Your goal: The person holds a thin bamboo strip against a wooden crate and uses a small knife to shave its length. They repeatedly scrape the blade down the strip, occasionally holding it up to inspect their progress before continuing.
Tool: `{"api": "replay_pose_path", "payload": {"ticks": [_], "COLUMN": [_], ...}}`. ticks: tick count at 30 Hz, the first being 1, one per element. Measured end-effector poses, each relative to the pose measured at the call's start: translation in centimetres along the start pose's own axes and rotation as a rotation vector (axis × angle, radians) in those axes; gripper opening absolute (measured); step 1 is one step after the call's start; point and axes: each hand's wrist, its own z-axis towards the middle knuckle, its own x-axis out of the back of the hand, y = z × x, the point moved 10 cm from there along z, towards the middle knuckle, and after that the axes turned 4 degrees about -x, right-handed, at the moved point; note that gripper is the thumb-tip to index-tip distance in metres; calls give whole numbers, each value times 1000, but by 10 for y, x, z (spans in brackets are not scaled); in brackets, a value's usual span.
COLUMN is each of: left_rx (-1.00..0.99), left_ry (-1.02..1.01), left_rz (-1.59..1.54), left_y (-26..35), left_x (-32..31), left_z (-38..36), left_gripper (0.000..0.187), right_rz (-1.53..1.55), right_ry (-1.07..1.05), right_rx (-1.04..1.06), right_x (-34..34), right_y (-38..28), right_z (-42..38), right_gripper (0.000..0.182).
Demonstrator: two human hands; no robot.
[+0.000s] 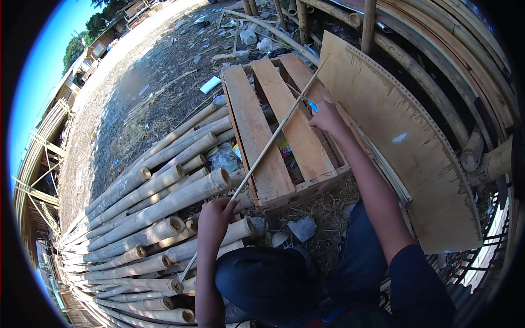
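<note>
A long thin bamboo strip (279,130) runs slantwise over the slatted wooden crate (268,175), its far end beyond the crate's back edge. My left hand (214,218) is closed on the strip near its lower part, and the tail passes down behind my forearm. My right hand (331,119) is a fist around the blue handle (312,106) of a knife. Its narrow dark blade (294,89) points up and left, crossing the strip in this view. Both my knees sit just below the crate.
Many cut bamboo poles (164,218) are stacked at the left, ends toward me. A bent plywood sheet (402,142) leans at the right, before a bamboo rail (421,74). Stones (302,228) and straw lie below the crate; litter (249,37) is scattered behind it.
</note>
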Motion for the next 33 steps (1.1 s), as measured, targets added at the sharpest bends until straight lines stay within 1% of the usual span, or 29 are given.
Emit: {"api": "replay_pose_path", "payload": {"ticks": [4,10,12,13,15,16,18,19,21,22,24,25,27,28,30,31,33], "left_rx": [43,26,15,17,18,23,28,30,32,36,39,42,47,48,52,70,91], "left_ry": [-19,-15,-4,-6,-8,-6,-8,-9,-10,-13,-18,-16,-18,-19,-19,-15,-10], "left_rz": [-8,18,28,37,44,32,23,11,0,-5,-10,-22,-33,-38,-44,-21,2], "left_y": [-4,3,3,2,1,1,1,1,-1,-3,-3,-3,-4,-5,-4,-3,-4], "left_x": [-2,0,0,0,0,-1,-1,-1,-1,-2,-3,-3,-4,-4,-4,-3,-1], "left_z": [0,-2,-2,-2,-1,-1,-1,-1,0,0,1,1,1,1,1,0,-1], "left_gripper": [37,37,37,37,37,37,37,37,37,37,37,37,37,38,38,39,40], "right_rz": [42,79,44,42,-21,-22,125,125,-11,-12,37,37,-39,-38,-34,-33,-72], "right_ry": [23,16,123,123,156,155,54,54,171,171,49,48,-125,-126,-187,-190,-307], "right_rx": [-14,24,86,88,168,167,159,156,238,238,128,126,163,161,318,319,340], "right_x": [2,5,11,10,13,13,11,15,30,32,20,18,-8,-15,-33,-36,-50], "right_y": [-2,4,7,11,6,6,4,-2,-27,-35,-40,-46,-58,-60,-81,-85,-91], "right_z": [-4,-11,-13,-13,-17,-19,-26,-31,-43,-47,-48,-52,-64,-68,-84,-89,-103], "right_gripper": [25,22,21,21,19,19,22,22,33,33,46,46,54,54,53,53,53]}}
